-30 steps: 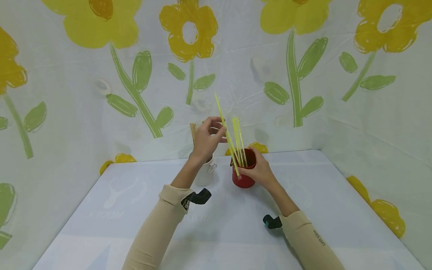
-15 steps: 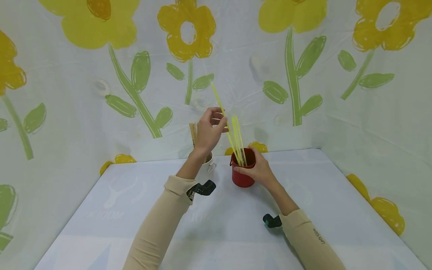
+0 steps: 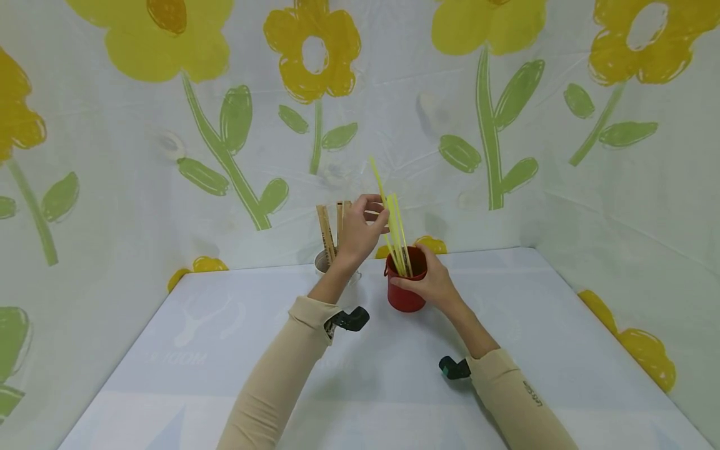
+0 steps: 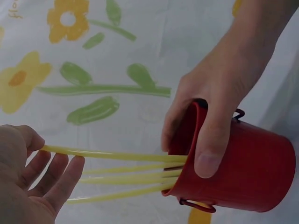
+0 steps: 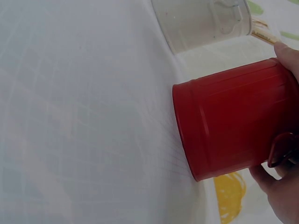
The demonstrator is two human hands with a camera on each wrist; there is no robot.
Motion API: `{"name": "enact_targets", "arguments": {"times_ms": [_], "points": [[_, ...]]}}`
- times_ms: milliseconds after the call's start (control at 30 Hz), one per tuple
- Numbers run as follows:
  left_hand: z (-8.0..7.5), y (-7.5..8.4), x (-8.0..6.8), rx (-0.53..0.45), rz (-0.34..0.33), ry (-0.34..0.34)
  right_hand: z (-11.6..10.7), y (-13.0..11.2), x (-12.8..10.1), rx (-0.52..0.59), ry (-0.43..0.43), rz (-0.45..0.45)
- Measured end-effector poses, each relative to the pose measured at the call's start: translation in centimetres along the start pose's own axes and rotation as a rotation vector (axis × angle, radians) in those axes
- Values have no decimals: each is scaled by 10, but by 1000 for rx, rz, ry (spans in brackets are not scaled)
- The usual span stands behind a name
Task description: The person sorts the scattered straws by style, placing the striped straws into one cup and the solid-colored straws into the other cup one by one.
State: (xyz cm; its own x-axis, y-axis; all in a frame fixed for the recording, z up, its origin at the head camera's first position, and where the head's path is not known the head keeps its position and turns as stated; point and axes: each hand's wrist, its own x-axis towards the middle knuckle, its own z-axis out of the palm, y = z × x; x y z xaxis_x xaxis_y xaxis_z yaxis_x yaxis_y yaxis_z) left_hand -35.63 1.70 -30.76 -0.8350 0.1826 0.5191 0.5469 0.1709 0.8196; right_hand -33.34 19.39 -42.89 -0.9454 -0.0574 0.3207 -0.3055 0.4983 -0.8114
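My left hand (image 3: 362,234) pinches a long, thin yellow stick (image 3: 377,177) between thumb and fingertips. In the left wrist view this stick (image 4: 117,154) runs through the mouth of a red metal bucket (image 4: 252,163), its lower end hidden inside. Several similar yellow sticks (image 3: 397,228) lean in the same bucket, near my left fingertips. On the right side, my right hand (image 3: 435,284) grips the bucket at its rim, thumb across the front. The right wrist view has the red bucket (image 5: 233,121) standing on the table, with fingers at its upper part.
Left of the red bucket stands a white bucket (image 5: 201,23), partly behind my left forearm in the head view. Flat wooden sticks (image 3: 326,231) with dark printing rise from it. A flower-print cloth (image 3: 394,125) hangs behind the white table (image 3: 225,362).
The pinched stick's lower end was in front of the red bucket; my left hand rose, then came down and right, and that end is now inside. My right hand stays on the bucket.
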Motion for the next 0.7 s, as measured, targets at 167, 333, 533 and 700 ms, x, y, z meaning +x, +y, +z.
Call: {"name": "enact_targets", "arguments": {"times_ms": [167, 333, 533, 700], "points": [[7, -12, -4, 18, -14, -26, 0, 0, 0, -5, -1, 1], [11, -19, -7, 21, -21, -41, 0, 1, 0, -5, -1, -11], [13, -24, -9, -2, -35, -40, -1, 1, 1, -10, -3, -14], [15, -27, -12, 1, -59, -59, 0, 1, 0, -21, 2, -3]]}}
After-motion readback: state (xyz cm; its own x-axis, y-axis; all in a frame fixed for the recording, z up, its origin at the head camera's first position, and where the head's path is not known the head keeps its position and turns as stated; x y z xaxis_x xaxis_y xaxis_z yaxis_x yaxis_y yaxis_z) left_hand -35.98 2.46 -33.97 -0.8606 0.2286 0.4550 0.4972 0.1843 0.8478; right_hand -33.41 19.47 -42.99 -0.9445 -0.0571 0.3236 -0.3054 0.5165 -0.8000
